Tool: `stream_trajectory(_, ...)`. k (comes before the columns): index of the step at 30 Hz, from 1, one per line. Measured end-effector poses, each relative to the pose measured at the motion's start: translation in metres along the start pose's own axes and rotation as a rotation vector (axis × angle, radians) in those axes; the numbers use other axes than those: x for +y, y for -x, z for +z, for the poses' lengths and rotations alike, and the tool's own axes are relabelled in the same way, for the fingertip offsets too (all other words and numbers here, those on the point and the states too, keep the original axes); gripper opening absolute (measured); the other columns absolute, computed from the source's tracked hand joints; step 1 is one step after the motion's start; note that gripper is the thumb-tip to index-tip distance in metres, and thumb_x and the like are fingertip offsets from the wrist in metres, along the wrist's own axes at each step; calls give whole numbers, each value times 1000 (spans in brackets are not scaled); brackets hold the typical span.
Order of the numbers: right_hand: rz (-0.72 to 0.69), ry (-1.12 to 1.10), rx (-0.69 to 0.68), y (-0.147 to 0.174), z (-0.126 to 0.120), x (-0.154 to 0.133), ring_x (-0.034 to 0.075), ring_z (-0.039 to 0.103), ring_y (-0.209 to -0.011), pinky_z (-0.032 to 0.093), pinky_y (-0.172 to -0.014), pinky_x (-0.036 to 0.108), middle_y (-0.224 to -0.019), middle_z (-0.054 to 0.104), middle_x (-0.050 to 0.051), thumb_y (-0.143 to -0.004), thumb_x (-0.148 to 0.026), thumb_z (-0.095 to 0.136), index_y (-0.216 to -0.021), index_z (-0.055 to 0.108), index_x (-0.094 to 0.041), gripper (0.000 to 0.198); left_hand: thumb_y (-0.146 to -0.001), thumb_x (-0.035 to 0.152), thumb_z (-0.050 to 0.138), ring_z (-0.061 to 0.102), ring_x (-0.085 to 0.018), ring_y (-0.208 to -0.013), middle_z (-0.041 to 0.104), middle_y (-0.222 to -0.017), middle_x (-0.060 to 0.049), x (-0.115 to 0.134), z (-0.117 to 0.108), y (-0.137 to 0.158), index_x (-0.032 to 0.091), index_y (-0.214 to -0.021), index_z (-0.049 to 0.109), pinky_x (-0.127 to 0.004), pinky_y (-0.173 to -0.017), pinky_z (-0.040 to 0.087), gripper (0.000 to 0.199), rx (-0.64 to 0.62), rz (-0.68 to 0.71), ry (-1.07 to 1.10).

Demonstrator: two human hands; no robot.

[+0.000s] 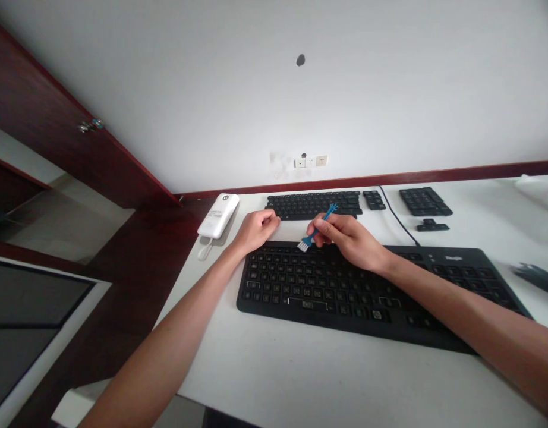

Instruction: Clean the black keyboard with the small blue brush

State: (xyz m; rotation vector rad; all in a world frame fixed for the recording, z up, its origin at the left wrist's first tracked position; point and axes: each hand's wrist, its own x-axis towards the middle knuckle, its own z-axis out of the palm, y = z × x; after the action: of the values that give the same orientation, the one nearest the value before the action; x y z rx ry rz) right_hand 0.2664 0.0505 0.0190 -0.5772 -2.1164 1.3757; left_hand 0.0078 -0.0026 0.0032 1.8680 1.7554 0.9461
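Observation:
A black keyboard with its keycaps off lies across the white table, its key sockets bare. My right hand is closed around a small blue brush. The brush's white bristles point down at the keyboard's upper edge, touching or just above it. My left hand is curled into a loose fist by the keyboard's upper left corner, with nothing seen in it. Behind both hands, black keycaps are laid out in rows, some of them hidden by my right hand.
More keycaps sit in groups: a small block, a number pad block and arrow keys. A black cable runs back from the keyboard. A white power bank lies at left, a dark object at right. Wall sockets are behind.

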Motion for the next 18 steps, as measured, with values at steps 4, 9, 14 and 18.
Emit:
stream_trajectory(4,2,51,-65,1,1,0,17,62,-68,45,-71,30,-70,66,1,-108,-55,44,-95,70,-18,47,-97,37,53,37,-12,-62,41,-63,4,0,0,0,19,-67,44,-27,-60,27,36,-4,3,-7)
stream_trajectory(9,22,25,133,2,1,2,15,57,-65,42,-67,29,-69,62,0,-109,-54,41,-95,66,-18,46,-97,36,53,36,-11,-61,40,-63,4,0,0,0,19,-68,44,-27,-60,27,35,1,-5,-8)
stream_trajectory(14,8,127,29,3,0,0,15,57,-64,41,-64,29,-72,64,1,-109,-51,42,-95,70,-18,46,-97,38,52,37,-12,-61,40,-63,4,2,-1,1,19,-67,44,-27,-60,27,36,-5,-5,-21)
stream_trajectory(18,-29,172,-31,2,0,-1,17,61,-68,43,-67,29,-75,66,2,-110,-48,44,-99,73,-19,42,-97,39,52,36,-12,-61,40,-62,3,3,-1,1,19,-67,45,-28,-60,26,36,-12,-1,-27)
